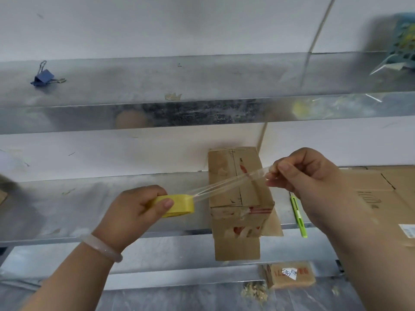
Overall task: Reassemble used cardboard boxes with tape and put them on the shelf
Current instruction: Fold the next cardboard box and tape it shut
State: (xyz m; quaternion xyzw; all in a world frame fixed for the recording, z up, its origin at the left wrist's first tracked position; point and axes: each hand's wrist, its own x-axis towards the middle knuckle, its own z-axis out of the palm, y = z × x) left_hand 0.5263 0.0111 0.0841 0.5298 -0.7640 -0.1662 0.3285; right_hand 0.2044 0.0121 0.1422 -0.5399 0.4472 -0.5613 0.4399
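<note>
Reaches in from lower left with left forearm, bangle [101, 248] on wrist; curls left grip [134, 209] round roll [180, 205], thumb on top. Holds right grip [314, 176] higher, to the right, pinching tape [226, 184] between thumb and forefinger.

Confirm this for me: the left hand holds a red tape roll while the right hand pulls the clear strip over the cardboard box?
Not quite: the tape roll is yellow, not red, as the head view shows. The left hand does hold it, and the right hand pulls the clear strip over the cardboard box.
</note>
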